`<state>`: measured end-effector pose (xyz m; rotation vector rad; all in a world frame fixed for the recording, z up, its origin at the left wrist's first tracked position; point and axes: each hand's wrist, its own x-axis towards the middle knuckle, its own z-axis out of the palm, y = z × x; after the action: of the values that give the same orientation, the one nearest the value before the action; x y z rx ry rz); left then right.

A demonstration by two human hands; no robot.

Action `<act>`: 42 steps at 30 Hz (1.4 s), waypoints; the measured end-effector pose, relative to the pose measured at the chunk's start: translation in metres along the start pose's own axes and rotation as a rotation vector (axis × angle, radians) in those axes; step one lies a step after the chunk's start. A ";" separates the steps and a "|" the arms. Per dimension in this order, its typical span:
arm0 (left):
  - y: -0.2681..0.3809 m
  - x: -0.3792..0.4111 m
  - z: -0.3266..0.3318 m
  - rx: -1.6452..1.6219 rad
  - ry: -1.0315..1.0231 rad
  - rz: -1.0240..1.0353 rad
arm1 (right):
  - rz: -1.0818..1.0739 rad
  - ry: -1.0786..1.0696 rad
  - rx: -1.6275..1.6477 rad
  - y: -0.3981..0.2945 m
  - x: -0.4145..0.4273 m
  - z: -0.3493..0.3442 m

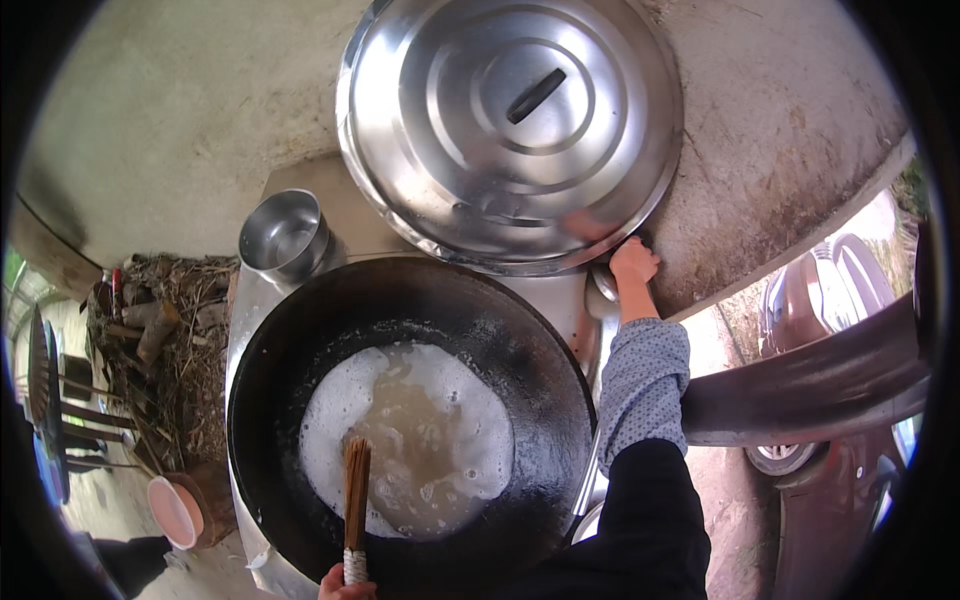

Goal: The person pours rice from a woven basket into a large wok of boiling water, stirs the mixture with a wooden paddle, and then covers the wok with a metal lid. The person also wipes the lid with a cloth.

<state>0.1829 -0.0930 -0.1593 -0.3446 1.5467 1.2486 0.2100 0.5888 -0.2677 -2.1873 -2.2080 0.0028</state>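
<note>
A large black wok (540, 375) holds cloudy, foamy water (420, 427). At the bottom of the view, my left hand (346, 585) grips the wrapped handle of a bamboo wok brush (357, 487), its bristle tips reaching over the foam. My right hand (634, 261) is at the lower right edge of a big stainless steel lid (465, 172), which leans against the wall behind the wok; the fingers are curled, and whether they grip the rim is unclear. A steel pot (285, 234) stands behind the wok to the left.
Firewood and dry twigs (176, 337) are piled left of the metal stove top (255, 315), with a pink basin (175, 513) below. A thick brown pipe or beam (802, 379) extends to the right of my right arm. A parked vehicle (832, 510) is beyond it.
</note>
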 end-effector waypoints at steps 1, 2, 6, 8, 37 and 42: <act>-0.002 0.001 -0.002 -0.013 -0.001 -0.007 | -0.016 -0.016 -0.037 -0.006 -0.005 -0.004; 0.000 0.009 -0.004 -0.029 0.074 -0.131 | 0.035 0.015 0.004 0.004 -0.004 -0.012; 0.001 0.001 -0.011 -0.080 0.011 -0.104 | 0.047 -0.024 -0.103 0.012 -0.047 -0.056; 0.004 0.001 -0.016 -0.090 -0.021 -0.098 | 0.048 -0.049 -0.175 0.023 -0.057 -0.068; -0.003 -0.046 -0.145 -0.126 -0.064 0.093 | -0.799 -0.159 0.318 -0.004 -0.446 0.009; 0.007 -0.057 -0.131 -0.208 -0.076 0.084 | -0.662 -0.177 0.135 0.001 -0.435 -0.014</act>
<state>0.1290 -0.2202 -0.1231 -0.3640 1.3819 1.4770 0.2149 0.1537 -0.2640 -1.3495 -2.8167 0.3244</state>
